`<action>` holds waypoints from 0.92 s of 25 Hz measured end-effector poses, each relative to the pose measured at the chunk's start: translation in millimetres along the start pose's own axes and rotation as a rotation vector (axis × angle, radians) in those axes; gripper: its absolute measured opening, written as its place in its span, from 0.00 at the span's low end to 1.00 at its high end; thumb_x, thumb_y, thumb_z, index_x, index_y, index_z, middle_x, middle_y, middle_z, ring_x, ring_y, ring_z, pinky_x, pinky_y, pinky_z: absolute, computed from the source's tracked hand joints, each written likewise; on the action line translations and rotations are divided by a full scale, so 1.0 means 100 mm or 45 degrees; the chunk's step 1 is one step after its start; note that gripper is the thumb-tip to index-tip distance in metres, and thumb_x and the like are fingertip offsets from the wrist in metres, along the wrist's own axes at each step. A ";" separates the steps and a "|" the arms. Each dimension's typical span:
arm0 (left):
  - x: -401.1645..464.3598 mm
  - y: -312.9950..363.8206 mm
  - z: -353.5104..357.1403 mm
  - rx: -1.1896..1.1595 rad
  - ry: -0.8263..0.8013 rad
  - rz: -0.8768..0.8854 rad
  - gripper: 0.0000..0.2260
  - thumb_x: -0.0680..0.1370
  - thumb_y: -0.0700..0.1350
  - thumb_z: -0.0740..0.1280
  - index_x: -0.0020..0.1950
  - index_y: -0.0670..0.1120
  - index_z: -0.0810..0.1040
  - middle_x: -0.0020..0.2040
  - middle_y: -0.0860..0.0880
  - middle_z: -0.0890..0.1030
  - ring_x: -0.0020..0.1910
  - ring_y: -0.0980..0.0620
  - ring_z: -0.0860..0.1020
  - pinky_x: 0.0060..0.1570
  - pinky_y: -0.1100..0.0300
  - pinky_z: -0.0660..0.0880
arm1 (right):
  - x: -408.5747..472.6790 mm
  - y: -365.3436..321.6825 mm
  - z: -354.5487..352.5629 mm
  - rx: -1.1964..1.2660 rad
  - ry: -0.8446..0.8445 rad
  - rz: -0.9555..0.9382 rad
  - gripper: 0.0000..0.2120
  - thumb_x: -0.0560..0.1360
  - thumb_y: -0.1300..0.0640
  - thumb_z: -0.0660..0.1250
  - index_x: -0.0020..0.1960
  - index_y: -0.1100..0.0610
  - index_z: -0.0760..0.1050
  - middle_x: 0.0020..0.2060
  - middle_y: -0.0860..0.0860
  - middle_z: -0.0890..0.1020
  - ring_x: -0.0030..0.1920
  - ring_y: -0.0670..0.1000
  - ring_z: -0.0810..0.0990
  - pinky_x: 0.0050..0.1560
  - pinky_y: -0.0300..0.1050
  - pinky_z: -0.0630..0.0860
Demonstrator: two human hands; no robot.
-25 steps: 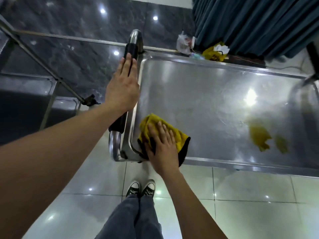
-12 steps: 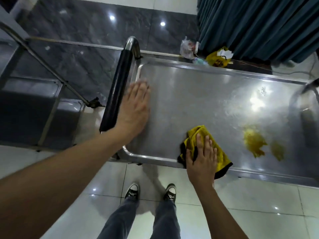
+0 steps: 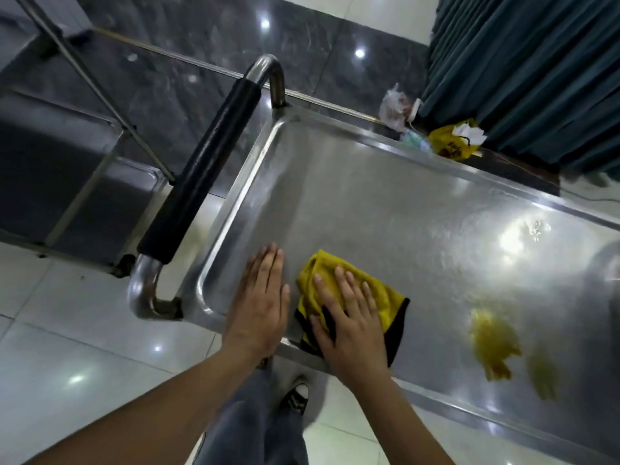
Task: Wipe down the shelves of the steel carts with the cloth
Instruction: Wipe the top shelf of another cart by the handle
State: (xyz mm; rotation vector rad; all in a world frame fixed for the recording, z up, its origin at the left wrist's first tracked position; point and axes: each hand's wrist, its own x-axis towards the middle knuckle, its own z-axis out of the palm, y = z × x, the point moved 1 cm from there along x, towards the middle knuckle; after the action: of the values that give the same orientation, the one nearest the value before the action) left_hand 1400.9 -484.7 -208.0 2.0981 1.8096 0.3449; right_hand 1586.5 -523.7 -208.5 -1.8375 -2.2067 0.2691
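Observation:
The steel cart's top shelf (image 3: 385,203) stretches from centre to the right edge, shiny with glare. A yellow cloth with a black edge (image 3: 379,297) lies crumpled on its near-left part. My right hand (image 3: 349,323) presses flat on the cloth, fingers spread. Just left of it, my left hand (image 3: 261,303) rests flat on the bare shelf, fingers together and holding nothing. The cart's handle with a black grip (image 3: 201,176) stands at the shelf's left end. Two yellowish smears (image 3: 493,347) show on the shelf's right part; I cannot tell whether they are stains or reflections.
A second steel cart (image 3: 60,169) stands to the left on the dark floor. Beyond the shelf's far edge lie a white plastic bag (image 3: 392,109) and a yellow bag (image 3: 453,142), beside a dark teal curtain (image 3: 536,68). My legs and shoes (image 3: 295,397) are below the shelf's near edge.
My left hand left the black handle and came down flat on the shelf beside the cloth. My right hand slid the cloth along the near edge, right and then back left.

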 end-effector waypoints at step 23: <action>0.07 0.04 -0.02 -0.017 -0.055 -0.061 0.27 0.83 0.49 0.51 0.81 0.40 0.58 0.81 0.43 0.60 0.81 0.48 0.56 0.80 0.47 0.56 | 1.05 0.01 0.11 0.065 -0.039 -0.111 0.27 0.82 0.41 0.58 0.80 0.43 0.60 0.80 0.50 0.61 0.81 0.51 0.56 0.81 0.53 0.51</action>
State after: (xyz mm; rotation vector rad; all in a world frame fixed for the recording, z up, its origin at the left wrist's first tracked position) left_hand 1405.1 -477.8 -204.8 2.0339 1.8248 0.2965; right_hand 1566.4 -420.6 -210.6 -1.7172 -2.2714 0.3356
